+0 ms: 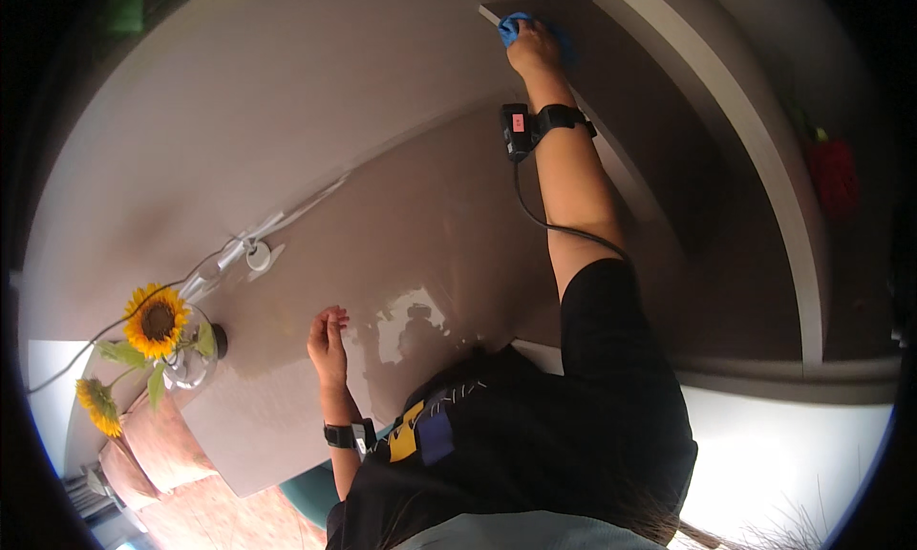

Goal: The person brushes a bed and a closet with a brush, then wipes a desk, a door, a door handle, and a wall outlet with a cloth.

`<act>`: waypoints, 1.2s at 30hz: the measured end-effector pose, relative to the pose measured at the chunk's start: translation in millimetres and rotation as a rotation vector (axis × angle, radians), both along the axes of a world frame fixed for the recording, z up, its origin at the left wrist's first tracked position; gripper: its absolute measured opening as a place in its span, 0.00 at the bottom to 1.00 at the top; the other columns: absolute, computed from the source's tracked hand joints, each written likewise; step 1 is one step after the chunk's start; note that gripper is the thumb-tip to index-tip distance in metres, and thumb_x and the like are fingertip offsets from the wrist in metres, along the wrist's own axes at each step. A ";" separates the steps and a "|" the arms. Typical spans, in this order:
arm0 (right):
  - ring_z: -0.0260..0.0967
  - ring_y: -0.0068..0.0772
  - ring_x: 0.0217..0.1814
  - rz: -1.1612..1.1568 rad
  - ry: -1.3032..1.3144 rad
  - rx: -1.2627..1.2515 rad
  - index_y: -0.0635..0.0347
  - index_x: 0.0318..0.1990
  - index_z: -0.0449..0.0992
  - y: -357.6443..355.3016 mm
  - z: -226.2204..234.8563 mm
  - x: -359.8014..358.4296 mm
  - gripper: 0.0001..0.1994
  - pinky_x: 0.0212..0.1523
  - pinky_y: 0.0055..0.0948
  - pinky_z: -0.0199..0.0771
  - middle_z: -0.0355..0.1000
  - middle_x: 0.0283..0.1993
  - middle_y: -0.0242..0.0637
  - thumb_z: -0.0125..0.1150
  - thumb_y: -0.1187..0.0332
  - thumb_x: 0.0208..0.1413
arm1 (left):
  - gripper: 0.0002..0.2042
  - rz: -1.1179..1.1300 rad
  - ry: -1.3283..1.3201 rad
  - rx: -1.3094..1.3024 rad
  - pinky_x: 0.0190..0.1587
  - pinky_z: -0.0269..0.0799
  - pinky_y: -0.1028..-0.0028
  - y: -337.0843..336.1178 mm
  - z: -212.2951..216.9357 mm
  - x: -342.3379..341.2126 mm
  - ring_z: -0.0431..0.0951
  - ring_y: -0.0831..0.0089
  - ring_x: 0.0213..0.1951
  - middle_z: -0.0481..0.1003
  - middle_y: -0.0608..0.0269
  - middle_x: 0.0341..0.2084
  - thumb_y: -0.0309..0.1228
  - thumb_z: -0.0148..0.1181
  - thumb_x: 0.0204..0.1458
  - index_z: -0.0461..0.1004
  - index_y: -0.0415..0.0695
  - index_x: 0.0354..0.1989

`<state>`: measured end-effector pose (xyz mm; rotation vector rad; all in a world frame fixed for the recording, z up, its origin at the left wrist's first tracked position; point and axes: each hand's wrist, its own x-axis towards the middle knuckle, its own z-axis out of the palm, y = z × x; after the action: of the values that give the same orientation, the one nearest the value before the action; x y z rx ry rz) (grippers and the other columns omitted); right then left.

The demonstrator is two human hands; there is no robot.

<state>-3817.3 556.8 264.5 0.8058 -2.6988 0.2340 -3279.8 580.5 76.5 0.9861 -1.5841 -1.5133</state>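
My right hand is stretched far forward, its fingers pressed on a crumpled blue cloth. The cloth lies against a brown panel, beside the pale end of a shelf board. Part of the cloth is hidden under the hand. My left hand is raised in front of my body over a glossy brown tabletop. Its fingers are loosely bent, and nothing shows in them. Each wrist wears a black strap with a small device; a cable runs along my right arm from its device.
Sunflowers stand in a clear glass vase at the left, near a thin cable. A small white round object sits by the table's back edge. A curved pale shelf edge rises at the right. Pink bedding lies lower left.
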 end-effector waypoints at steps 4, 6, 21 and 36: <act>0.52 0.46 0.64 0.078 -0.087 -0.042 0.50 0.63 0.53 -33.9 6.7 -16.8 0.28 0.62 0.39 0.56 0.49 0.66 0.40 0.51 0.65 0.53 | 0.12 -0.021 -0.021 0.000 0.39 0.70 0.74 -9.1 -2.5 -13.2 0.74 0.72 0.35 0.74 0.58 0.33 0.32 0.47 0.58 0.71 0.35 0.40; 0.52 0.47 0.64 0.119 -0.097 -0.082 0.50 0.63 0.53 -47.7 6.8 -15.4 0.28 0.62 0.40 0.56 0.49 0.66 0.40 0.51 0.64 0.53 | 0.12 -0.006 -0.036 0.023 0.39 0.70 0.74 -12.5 -6.1 -13.9 0.74 0.72 0.35 0.74 0.57 0.33 0.32 0.47 0.58 0.70 0.35 0.40; 0.56 0.47 0.62 -0.096 -0.202 -0.035 0.51 0.56 0.65 22.9 30.0 5.0 0.20 0.60 0.41 0.58 0.56 0.62 0.43 0.44 0.63 0.56 | 0.11 -0.016 0.018 0.069 0.38 0.70 0.75 -5.9 -15.3 -21.3 0.74 0.73 0.34 0.75 0.58 0.32 0.31 0.47 0.58 0.71 0.34 0.39; 0.71 0.30 0.39 0.827 -1.544 -0.245 0.69 0.42 0.74 27.2 -179.0 308.2 0.21 0.41 0.31 0.71 0.74 0.38 0.41 0.63 0.58 0.47 | 0.19 0.140 0.110 0.209 0.41 0.71 0.74 49.1 -23.5 38.1 0.73 0.72 0.40 0.72 0.55 0.40 0.32 0.51 0.56 0.61 0.36 0.53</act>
<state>-3509.2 584.0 85.6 2.2670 -3.0054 2.0259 -3241.6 629.5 53.0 1.0852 -1.2727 -1.6294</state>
